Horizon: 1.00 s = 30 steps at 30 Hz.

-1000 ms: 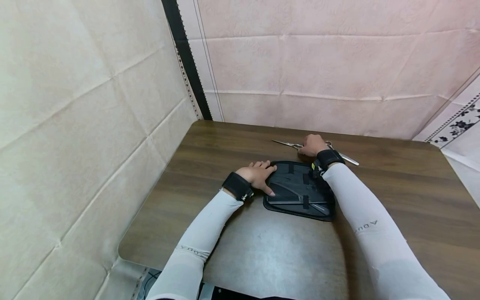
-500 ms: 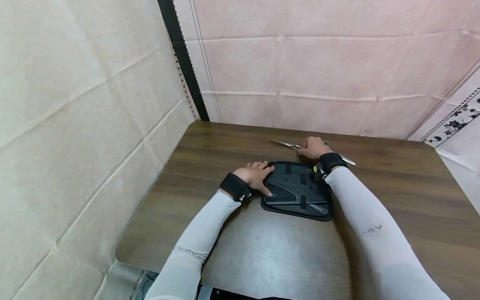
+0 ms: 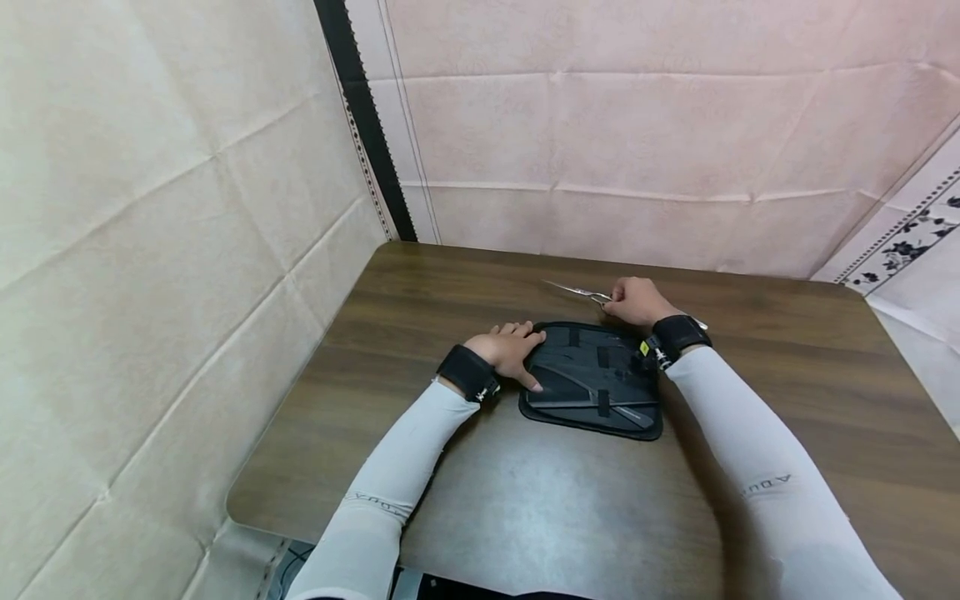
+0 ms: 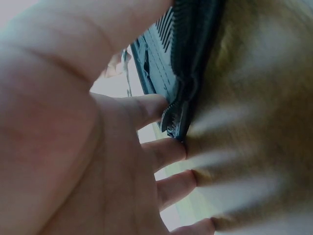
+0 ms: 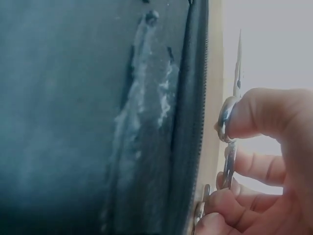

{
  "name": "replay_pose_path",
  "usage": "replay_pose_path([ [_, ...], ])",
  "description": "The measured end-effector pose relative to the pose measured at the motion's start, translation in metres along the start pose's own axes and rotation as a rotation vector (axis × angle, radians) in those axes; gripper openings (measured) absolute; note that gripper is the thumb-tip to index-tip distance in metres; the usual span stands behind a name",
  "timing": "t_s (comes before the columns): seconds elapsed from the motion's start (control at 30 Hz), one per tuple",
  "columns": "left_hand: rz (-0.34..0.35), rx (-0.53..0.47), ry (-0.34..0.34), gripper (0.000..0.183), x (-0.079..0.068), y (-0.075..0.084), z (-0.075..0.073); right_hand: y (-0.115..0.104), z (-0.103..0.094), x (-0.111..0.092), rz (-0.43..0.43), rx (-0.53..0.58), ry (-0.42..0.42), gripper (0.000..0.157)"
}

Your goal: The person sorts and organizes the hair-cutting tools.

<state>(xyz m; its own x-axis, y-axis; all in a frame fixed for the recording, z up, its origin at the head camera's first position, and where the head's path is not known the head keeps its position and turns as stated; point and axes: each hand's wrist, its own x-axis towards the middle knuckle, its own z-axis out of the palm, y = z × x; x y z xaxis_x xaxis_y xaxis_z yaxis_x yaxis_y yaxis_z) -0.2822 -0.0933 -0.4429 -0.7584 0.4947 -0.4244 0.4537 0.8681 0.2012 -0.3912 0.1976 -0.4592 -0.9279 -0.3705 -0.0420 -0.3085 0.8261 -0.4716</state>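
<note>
A black zippered case (image 3: 577, 367) lies on the table, with elastic straps and long dark tools tucked under them. My left hand (image 3: 510, 352) rests at its left edge, fingers spread straight; in the left wrist view the fingertips (image 4: 171, 188) touch the case edge and the tabletop. Beyond the case, my right hand (image 3: 636, 302) holds silver scissors (image 3: 577, 291) by the handle, blades pointing left. The right wrist view shows the thumb against one finger ring (image 5: 226, 117). Another metal ring (image 5: 199, 213) shows near the lower fingers. A silver tip (image 3: 701, 323) pokes out behind the right wrist.
The wood-grain table (image 3: 420, 292) has a greyish front section (image 3: 555, 508). Pale wall coverings (image 3: 637, 125) stand behind it and on the left. Dark cables (image 3: 294, 567) hang below the left front edge.
My right hand has shifted right, now covering the rear ring and most of the second silver tool. The scissors on the left stay nearly in place. The left hand keeps to the case edge.
</note>
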Motion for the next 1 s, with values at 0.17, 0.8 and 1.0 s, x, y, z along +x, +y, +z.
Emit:
replay_pose_path([
  [0.17,-0.004,0.008,-0.005,0.103,0.002,0.001,0.001,-0.001,-0.002,-0.018,0.002,0.038,0.03,0.019],
  [0.8,-0.006,-0.017,-0.016,0.105,0.003,0.002,0.0,-0.003,-0.014,-0.072,-0.011,0.056,0.039,0.015],
  [1.0,-0.008,-0.015,-0.009,0.105,0.003,0.001,0.001,-0.006,-0.017,-0.086,-0.01,0.063,0.036,0.013],
])
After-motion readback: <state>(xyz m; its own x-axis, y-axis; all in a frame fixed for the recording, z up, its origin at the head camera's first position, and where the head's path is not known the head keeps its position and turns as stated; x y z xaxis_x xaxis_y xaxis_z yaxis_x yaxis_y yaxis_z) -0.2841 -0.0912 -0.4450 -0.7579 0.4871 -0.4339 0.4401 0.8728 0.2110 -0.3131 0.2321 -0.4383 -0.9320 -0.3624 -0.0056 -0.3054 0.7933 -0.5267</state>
